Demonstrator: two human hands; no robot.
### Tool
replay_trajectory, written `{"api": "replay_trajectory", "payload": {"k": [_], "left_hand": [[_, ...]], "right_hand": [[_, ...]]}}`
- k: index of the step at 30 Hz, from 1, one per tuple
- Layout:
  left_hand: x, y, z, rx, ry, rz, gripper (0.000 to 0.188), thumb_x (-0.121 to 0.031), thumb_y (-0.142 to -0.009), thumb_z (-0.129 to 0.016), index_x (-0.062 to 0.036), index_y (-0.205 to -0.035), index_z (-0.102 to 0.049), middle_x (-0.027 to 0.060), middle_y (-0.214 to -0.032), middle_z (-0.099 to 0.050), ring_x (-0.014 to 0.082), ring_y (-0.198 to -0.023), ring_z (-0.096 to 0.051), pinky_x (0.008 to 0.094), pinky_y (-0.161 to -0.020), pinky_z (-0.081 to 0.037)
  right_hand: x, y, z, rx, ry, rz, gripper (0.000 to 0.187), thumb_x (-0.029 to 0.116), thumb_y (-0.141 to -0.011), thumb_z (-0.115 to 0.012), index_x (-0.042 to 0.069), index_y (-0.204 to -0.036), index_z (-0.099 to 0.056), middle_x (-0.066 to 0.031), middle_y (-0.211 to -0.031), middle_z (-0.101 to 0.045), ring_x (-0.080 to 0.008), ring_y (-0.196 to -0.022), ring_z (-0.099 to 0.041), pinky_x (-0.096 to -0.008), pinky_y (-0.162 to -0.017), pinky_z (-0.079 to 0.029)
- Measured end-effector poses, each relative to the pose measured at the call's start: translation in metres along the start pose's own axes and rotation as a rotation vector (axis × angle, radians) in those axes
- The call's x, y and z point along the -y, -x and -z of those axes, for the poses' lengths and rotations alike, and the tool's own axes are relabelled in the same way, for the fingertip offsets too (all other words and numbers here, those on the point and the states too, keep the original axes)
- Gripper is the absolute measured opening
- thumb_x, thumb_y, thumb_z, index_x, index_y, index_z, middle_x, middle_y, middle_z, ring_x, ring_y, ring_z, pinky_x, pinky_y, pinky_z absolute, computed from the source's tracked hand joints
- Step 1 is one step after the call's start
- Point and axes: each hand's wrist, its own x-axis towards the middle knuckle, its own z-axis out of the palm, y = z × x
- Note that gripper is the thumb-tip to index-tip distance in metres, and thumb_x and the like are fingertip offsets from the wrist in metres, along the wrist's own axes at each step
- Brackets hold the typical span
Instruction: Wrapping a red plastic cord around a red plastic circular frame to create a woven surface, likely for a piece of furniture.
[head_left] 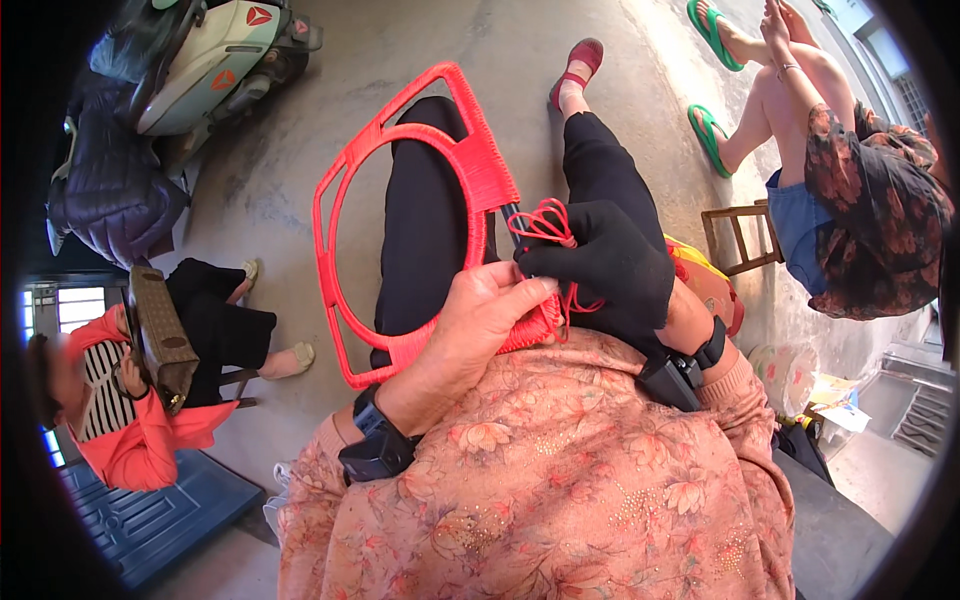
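Observation:
A frame wrapped in red cord (484, 165), with an oval ring inside a rectangular outline, rests across my thighs. Along its right side a short black stretch of bar (514, 222) shows between the wrapped parts. My left hand (470, 318) is bare and closed, its thumb and fingers pinching the frame at the lower end of that stretch. Just right of it, my right hand (612, 262), in a black glove, is closed on a looped bundle of red cord (546, 220). Cord strands also hang below the glove. The right fingertips are partly hidden.
At the left sits a person in a coral jacket with a brown handbag (165, 345). A scooter (215, 65) stands at the upper left. Another seated person in green flip-flops (710, 140) is at the upper right, near a wooden stool (735, 238). A blue panel (165, 515) lies lower left.

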Motion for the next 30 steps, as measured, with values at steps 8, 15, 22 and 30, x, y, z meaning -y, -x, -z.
{"api": "replay_trajectory", "payload": {"k": [8,15,22,30], "left_hand": [[-0.012,0.009,0.002,-0.096,-0.064,-0.009,0.018,-0.017,-0.091,-0.057,0.0,-0.091,-0.064,0.006,-0.081,-0.066,0.01,-0.069,-0.063,0.0237,-0.066,-0.051],[-0.017,0.01,0.002,-0.065,0.03,0.023,0.02,-0.02,-0.092,-0.059,-0.0001,-0.09,-0.062,0.0051,-0.078,-0.063,0.0106,-0.068,-0.062,0.0227,-0.065,-0.051],[-0.016,0.007,0.0,-0.055,-0.002,0.045,0.02,-0.021,-0.092,-0.059,-0.0011,-0.088,-0.061,0.0049,-0.078,-0.063,0.0109,-0.068,-0.063,0.0228,-0.065,-0.051],[-0.019,0.009,-0.003,-0.033,0.01,0.073,0.018,-0.018,-0.092,-0.057,-0.0004,-0.089,-0.062,0.0044,-0.077,-0.064,0.0098,-0.067,-0.062,0.0228,-0.065,-0.05]], "right_hand": [[-0.053,0.04,0.078,-0.349,-0.365,0.146,0.034,0.029,-0.097,-0.05,-0.001,-0.111,-0.058,0.0086,-0.062,-0.037,-0.0018,-0.055,-0.037,-0.0177,-0.051,-0.03],[-0.123,0.123,0.168,-0.875,0.162,-0.056,0.026,0.025,-0.096,-0.05,0.006,-0.106,-0.065,0.0063,-0.062,-0.042,-0.0029,-0.053,-0.039,-0.0209,-0.049,-0.03],[-0.114,0.109,0.134,-0.901,-0.037,0.042,0.025,0.024,-0.093,-0.055,0.004,-0.102,-0.068,-0.0002,-0.075,-0.061,-0.006,-0.065,-0.054,-0.0195,-0.058,-0.04],[-0.039,0.046,0.002,-0.095,0.052,0.079,0.03,0.022,-0.095,-0.054,0.002,-0.117,-0.059,-0.0009,-0.098,-0.064,-0.0058,-0.088,-0.055,-0.0224,-0.074,-0.046]]}}
